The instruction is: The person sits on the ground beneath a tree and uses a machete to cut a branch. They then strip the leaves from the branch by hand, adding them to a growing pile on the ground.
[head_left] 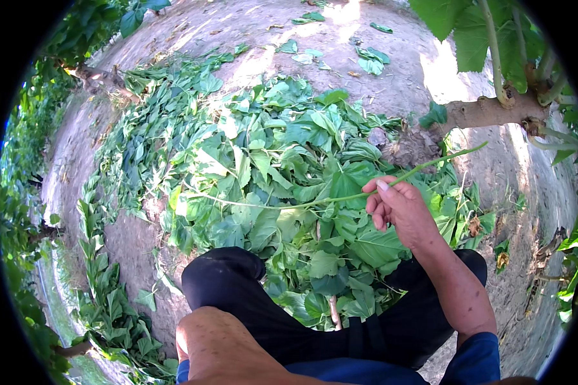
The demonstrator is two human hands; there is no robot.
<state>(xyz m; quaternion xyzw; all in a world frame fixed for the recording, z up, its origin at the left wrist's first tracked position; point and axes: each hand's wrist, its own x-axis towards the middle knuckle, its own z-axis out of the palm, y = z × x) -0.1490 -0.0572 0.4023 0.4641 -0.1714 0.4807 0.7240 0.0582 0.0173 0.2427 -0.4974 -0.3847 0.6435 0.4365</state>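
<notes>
My right hand pinches a long, thin green stem between thumb and fingers, the other fingers curled. Stripped of leaves along most of its length, the stem runs from low over the leaf heap at the left to a tip up and right of my hand. Below it spreads a large heap of cut green leaves, between and beyond my knees. Of my left arm only a bare bent part shows at the lower edge; the left hand is not in view.
A thick trunk or branch with green shoots reaches in from the right, close to the stem's tip. Another woody branch stands at the left. Loose leaves lie on the bare soil farther off. My dark-trousered knees flank the heap.
</notes>
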